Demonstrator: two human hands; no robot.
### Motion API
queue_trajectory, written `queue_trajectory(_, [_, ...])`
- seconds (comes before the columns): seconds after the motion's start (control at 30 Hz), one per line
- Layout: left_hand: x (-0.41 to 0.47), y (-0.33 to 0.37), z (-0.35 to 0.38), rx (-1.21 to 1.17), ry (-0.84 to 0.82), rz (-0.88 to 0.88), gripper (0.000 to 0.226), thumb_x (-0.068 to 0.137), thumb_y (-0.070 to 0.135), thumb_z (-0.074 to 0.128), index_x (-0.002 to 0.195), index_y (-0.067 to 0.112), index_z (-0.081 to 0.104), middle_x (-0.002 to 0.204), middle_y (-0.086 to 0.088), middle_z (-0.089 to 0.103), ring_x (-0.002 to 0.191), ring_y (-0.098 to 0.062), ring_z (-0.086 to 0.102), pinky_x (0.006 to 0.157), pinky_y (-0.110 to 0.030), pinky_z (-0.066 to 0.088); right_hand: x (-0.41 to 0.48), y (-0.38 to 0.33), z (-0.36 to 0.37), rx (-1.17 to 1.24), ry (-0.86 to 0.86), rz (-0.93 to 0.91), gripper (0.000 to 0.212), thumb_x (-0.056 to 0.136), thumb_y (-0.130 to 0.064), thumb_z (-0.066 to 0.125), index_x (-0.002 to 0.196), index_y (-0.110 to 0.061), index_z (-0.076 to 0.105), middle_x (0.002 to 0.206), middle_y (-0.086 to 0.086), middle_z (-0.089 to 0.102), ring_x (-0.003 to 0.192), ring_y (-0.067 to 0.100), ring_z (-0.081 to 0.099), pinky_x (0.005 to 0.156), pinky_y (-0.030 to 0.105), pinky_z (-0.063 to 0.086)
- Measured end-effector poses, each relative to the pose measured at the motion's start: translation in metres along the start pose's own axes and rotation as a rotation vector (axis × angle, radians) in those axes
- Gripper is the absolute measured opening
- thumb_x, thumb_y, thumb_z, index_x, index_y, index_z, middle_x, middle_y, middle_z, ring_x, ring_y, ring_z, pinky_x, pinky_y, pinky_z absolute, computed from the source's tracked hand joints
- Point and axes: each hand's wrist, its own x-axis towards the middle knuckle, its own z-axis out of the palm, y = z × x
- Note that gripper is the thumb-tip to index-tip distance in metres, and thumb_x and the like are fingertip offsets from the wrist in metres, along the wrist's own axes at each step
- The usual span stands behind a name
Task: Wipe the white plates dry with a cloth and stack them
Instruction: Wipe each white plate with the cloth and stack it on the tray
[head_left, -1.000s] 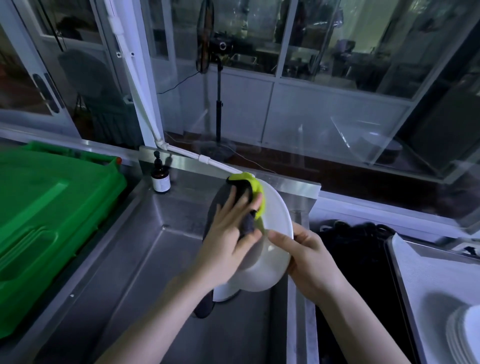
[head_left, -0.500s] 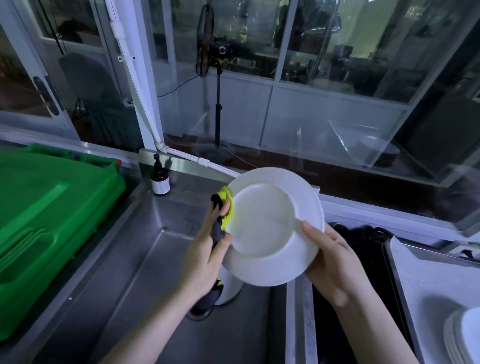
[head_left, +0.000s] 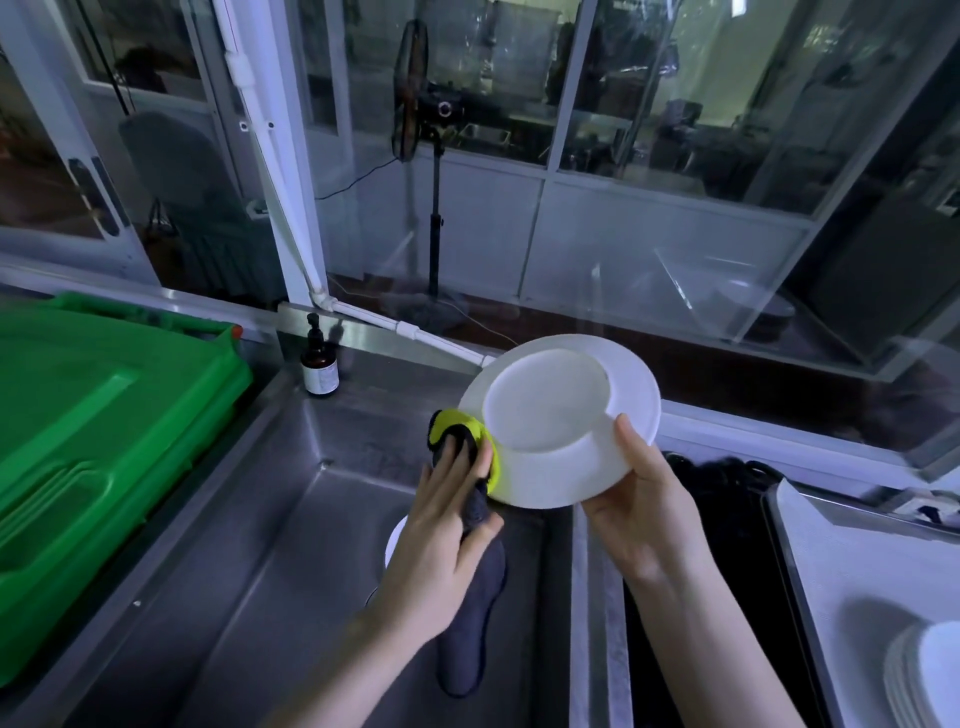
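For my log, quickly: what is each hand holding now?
Left hand: grips the cloth, pressed against the plate.
Right hand: grips the white plate.

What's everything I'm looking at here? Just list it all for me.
Sink: one, steel, centre.
Tray: one, white, right.
Held plate: one, white, underside facing camera, over sink.
Cloth: one, grey with yellow-green edge, at that plate's left rim.
Sink plate: one, white, mostly hidden, sink floor.
Plate stack: one, white, bottom right on tray.
Bin: one, green, left.
Pump bottle: one, brown, sink's back ledge.
Fan: one, black, far background.
Left hand: holds cloth.
Right hand: holds held plate.
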Motion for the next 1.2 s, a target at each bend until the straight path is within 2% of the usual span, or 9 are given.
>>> queue_trajectory(0.2, [0.004,0.021,0.007,0.158,-0.065,0.292,0.06,0.099,0.037,0.043,0.155,0.026,0.023,0.162,0.012,0.017,0.151,-0.011,0.012,0.122,-0.031,0.006,-0.002,0.02,0.003,0.006,0.045,0.092,0.046,0.099,-0.025,0.049,0.139,-0.003,0.051,0.131,0.023,0.063,0.109,0.03,0.067,0.084,0.037,0.061])
queue_trajectory(0.3, [0.011,0.011,-0.002,0.055,-0.056,0.219,0.058,0.099,0.034,0.045,0.154,0.032,0.024,0.161,0.018,0.016,0.15,-0.005,0.013,0.122,-0.028,0.01,0.0,0.015,0.002,-0.02,0.03,0.083,0.049,0.093,-0.026,0.053,0.136,-0.004,0.054,0.129,0.02,0.065,0.108,0.028,0.069,0.085,0.039,0.06])
queue_trajectory(0.37, [0.015,0.005,-0.009,-0.117,-0.018,0.02,0.055,0.099,0.032,0.046,0.15,0.033,0.028,0.16,0.016,0.02,0.149,-0.002,0.013,0.122,-0.026,0.013,0.002,0.009,0.001,-0.024,0.024,0.062,0.049,0.089,-0.028,0.058,0.133,-0.006,0.057,0.122,0.016,0.07,0.103,0.026,0.072,0.074,0.036,0.061])
queue_trajectory(0.43, [0.02,0.001,-0.016,-0.205,-0.008,-0.115,0.055,0.096,0.03,0.042,0.15,0.029,0.031,0.159,0.016,0.022,0.148,0.002,0.012,0.121,-0.022,0.011,0.002,0.003,-0.001,-0.045,0.005,0.041,0.048,0.09,-0.029,0.058,0.132,-0.007,0.058,0.123,0.014,0.07,0.106,0.025,0.071,0.073,0.034,0.06])
queue_trajectory(0.6, [0.04,0.019,-0.022,0.086,-0.135,0.131,0.056,0.099,0.039,0.039,0.152,0.022,0.031,0.158,0.016,0.016,0.147,0.009,0.003,0.122,-0.023,0.006,0.0,0.003,-0.002,-0.174,-0.029,0.069,0.046,0.095,-0.03,0.054,0.134,-0.004,0.058,0.13,0.021,0.065,0.119,0.034,0.063,0.097,0.044,0.055])
queue_trajectory(0.77, [0.057,0.032,-0.016,0.039,-0.26,0.205,0.057,0.101,0.035,0.039,0.155,0.023,0.025,0.161,0.011,0.018,0.147,0.007,0.006,0.119,-0.018,0.002,-0.006,0.02,-0.008,-0.21,-0.061,0.143,0.043,0.095,-0.025,0.056,0.131,-0.002,0.062,0.131,0.024,0.063,0.125,0.039,0.058,0.111,0.051,0.041])
queue_trajectory(0.93, [0.06,0.012,-0.024,-0.056,-0.116,0.002,0.051,0.102,0.019,0.046,0.152,0.012,0.033,0.162,-0.002,0.022,0.151,-0.009,0.011,0.123,-0.041,0.011,-0.004,0.003,-0.004,-0.202,-0.005,0.066,0.045,0.09,-0.025,0.059,0.129,-0.002,0.062,0.127,0.023,0.065,0.118,0.037,0.063,0.098,0.044,0.053])
queue_trajectory(1.07, [0.033,0.026,-0.013,0.074,-0.153,0.172,0.058,0.099,0.038,0.036,0.154,0.024,0.023,0.161,0.012,0.017,0.15,-0.002,0.008,0.123,-0.033,0.003,-0.002,-0.001,-0.001,-0.198,0.015,0.065,0.046,0.092,-0.027,0.057,0.13,-0.001,0.061,0.128,0.025,0.064,0.113,0.036,0.064,0.091,0.041,0.056])
queue_trajectory(1.2, [0.043,0.035,-0.005,0.084,-0.205,0.21,0.061,0.1,0.041,0.035,0.156,0.022,0.021,0.163,0.007,0.02,0.15,-0.001,0.009,0.122,-0.028,0.006,-0.006,0.018,-0.003,-0.159,0.001,0.121,0.042,0.099,-0.022,0.049,0.132,0.002,0.059,0.133,0.027,0.06,0.124,0.038,0.057,0.109,0.047,0.043])
